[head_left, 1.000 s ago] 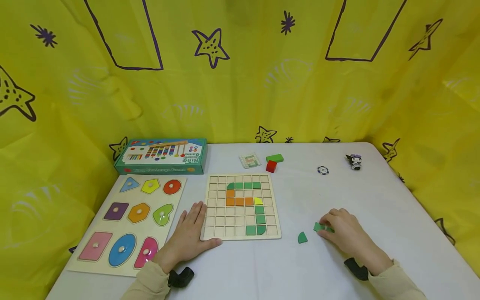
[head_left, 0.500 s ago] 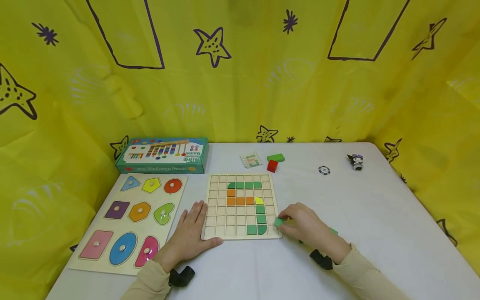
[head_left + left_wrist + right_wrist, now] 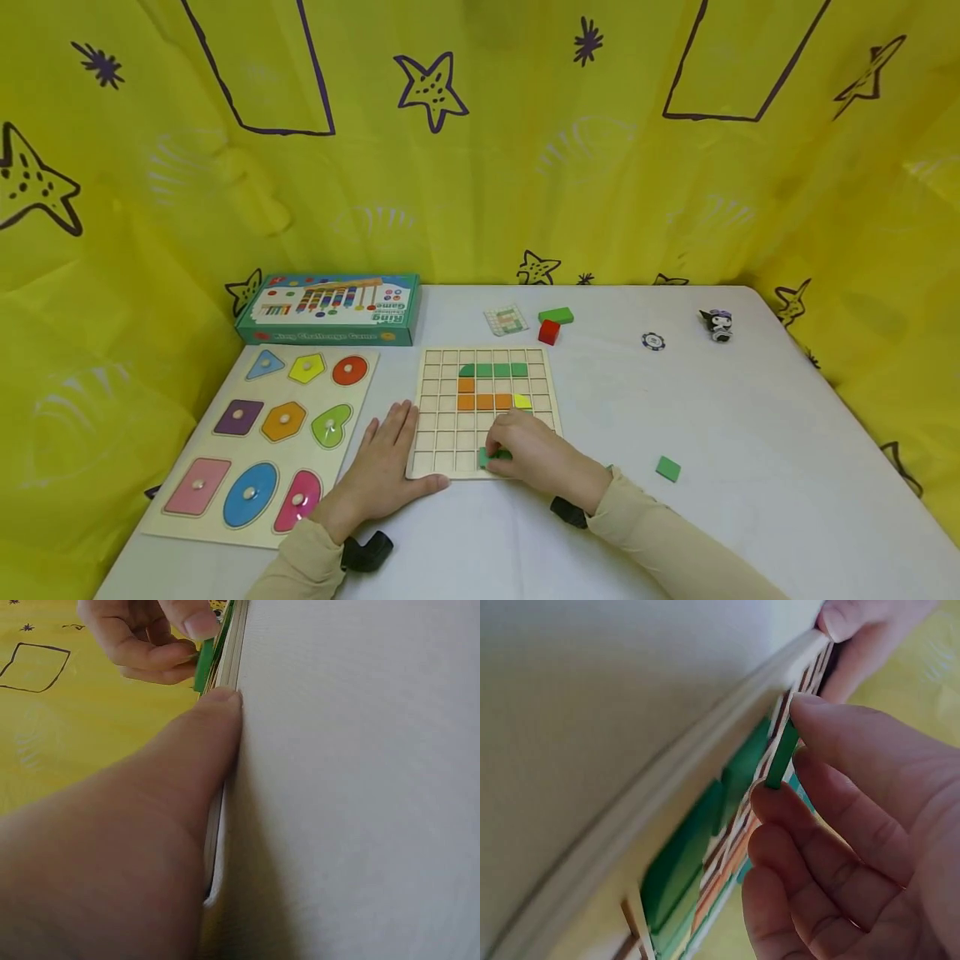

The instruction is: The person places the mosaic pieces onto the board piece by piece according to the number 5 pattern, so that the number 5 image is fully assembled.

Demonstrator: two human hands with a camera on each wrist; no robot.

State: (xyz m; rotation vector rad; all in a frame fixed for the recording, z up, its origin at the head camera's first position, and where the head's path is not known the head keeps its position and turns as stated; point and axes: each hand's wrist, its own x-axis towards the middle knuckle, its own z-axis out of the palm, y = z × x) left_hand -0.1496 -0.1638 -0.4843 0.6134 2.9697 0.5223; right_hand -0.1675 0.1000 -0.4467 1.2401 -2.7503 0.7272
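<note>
My right hand (image 3: 534,450) pinches a green square tile (image 3: 782,754) between thumb and fingers, over the near row of the wooden grid board (image 3: 442,437). In the right wrist view the tile is tilted on edge, just beside green tiles (image 3: 679,859) lying in the board. Orange tiles (image 3: 484,402), a yellow tile (image 3: 522,402) and a row of green tiles (image 3: 493,370) lie in the grid farther back. My left hand (image 3: 378,462) rests with straight fingers along the board's left edge, thumb at its near corner. The right hand hides part of the grid.
A loose green tile (image 3: 668,468) lies at the right. Left stands a shape puzzle board (image 3: 255,446), with a game box (image 3: 330,312) behind. Farther back are a pattern card (image 3: 507,320), red cube (image 3: 549,332), green block (image 3: 556,316), poker chip (image 3: 653,341) and small figurine (image 3: 718,325).
My right hand has picked up a green square tile from the right of the table and carried it left, over the board's near row. The left hand stays at the board's edge.
</note>
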